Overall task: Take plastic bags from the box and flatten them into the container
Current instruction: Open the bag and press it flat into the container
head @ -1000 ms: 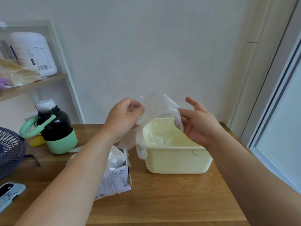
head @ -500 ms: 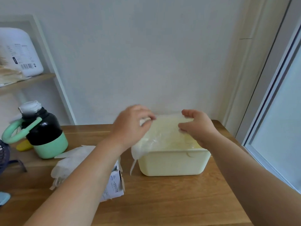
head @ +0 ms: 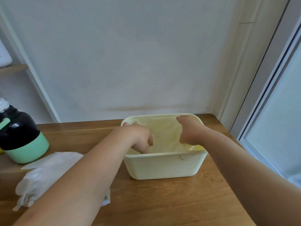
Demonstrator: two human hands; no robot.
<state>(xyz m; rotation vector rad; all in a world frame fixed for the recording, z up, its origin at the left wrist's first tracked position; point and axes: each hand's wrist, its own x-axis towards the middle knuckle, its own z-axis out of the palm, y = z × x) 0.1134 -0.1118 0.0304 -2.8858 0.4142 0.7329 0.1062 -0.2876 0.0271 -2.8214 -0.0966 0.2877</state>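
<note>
A pale yellow container (head: 163, 167) stands on the wooden table (head: 162, 203), near the wall. A clear plastic bag (head: 166, 134) lies spread inside it. My left hand (head: 138, 137) reaches down into the container's left side, fingers curled onto the bag. My right hand (head: 190, 132) is lowered into the right side, holding the bag's other edge; its fingertips are hidden by the film and the wall. The box (head: 106, 199) is almost wholly hidden under my left forearm, with crumpled plastic bags (head: 45, 173) spilling out to its left.
A black and mint-green bottle (head: 21, 136) stands at the table's left edge. A shelf (head: 13, 67) hangs on the far left. The wall runs just behind the container, and a window frame (head: 268, 95) borders the table's right side.
Both hands have come down from chest height, carrying the clear bag into the container. The bag, earlier held open in the air, now lies low inside. The view has shifted right.
</note>
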